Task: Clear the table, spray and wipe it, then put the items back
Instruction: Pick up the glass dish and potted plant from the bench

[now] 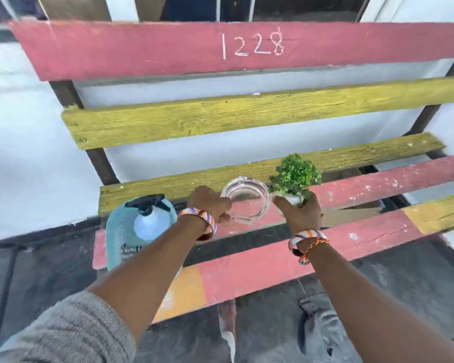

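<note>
Both forearms reach over the slatted table (273,260): left hand (210,204) pinches the near-left rim of the glass bowl (245,200), right hand (299,212) grips the potted plant (295,176) touching its right, spray bottle (146,218) and cloth (118,237) farther left.

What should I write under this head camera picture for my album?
Left hand grips a glass bowl, right hand holds a potted plant, on a painted slat table.
</note>
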Action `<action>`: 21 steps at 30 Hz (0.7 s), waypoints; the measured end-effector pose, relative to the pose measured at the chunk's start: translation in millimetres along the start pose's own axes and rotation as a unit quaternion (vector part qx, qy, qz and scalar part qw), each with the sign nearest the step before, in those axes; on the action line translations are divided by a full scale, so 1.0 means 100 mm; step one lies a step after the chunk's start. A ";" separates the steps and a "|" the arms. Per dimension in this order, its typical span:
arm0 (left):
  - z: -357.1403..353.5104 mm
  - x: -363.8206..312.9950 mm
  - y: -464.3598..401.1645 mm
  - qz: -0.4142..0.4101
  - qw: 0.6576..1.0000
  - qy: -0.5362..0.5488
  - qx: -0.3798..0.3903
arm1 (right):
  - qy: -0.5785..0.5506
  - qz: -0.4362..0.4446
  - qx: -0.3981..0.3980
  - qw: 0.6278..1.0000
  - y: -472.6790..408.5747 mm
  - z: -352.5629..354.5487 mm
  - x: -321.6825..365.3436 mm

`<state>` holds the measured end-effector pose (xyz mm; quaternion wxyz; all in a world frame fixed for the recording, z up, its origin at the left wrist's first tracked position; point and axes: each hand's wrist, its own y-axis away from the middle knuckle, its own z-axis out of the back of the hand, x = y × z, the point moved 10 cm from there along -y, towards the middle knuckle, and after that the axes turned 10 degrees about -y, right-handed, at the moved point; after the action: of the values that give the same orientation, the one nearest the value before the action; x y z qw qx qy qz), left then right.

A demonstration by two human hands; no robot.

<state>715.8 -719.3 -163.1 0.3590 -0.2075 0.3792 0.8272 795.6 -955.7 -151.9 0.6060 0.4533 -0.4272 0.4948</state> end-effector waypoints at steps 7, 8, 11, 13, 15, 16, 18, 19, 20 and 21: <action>1.21 0.65 0.59 0.018 0.992 0.118 -0.038 | -0.044 0.051 0.077 0.995 0.87 -0.79 0.79; 1.39 0.79 0.63 0.022 0.991 0.119 -0.055 | -0.050 0.051 0.090 0.993 1.00 -0.95 0.87; 1.94 1.23 0.77 0.035 0.985 0.138 -0.099 | -0.058 0.052 0.131 0.988 1.41 -1.45 1.09; 2.36 1.59 0.90 0.046 0.979 0.158 -0.123 | -0.060 0.053 0.163 0.983 1.73 -1.88 1.23; 2.81 2.00 0.99 0.051 0.978 0.143 -0.145 | -0.075 0.057 0.188 0.978 2.06 -2.35 1.36; 3.01 2.19 1.05 0.054 0.976 0.144 -0.154 | -0.085 0.057 0.199 0.975 2.20 -2.57 1.41; 3.48 2.66 1.20 0.069 0.970 0.151 -0.175 | -0.094 0.061 0.220 0.969 2.56 -3.09 1.53; 3.75 2.89 1.30 0.068 0.969 0.148 -0.188 | -0.096 0.068 0.229 0.966 2.74 -3.37 1.58; 3.99 3.11 1.39 0.061 0.970 0.121 -0.201 | -0.098 0.076 0.241 0.963 2.93 -3.65 1.63; 4.17 3.35 1.46 0.072 0.963 0.147 -0.215 | -0.096 0.083 0.256 0.958 3.09 -3.90 1.67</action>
<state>356.8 -315.7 -37.7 0.1858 -0.3715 0.2546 0.8733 541.5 -510.7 -38.8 0.3821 0.6016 -0.3790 0.5903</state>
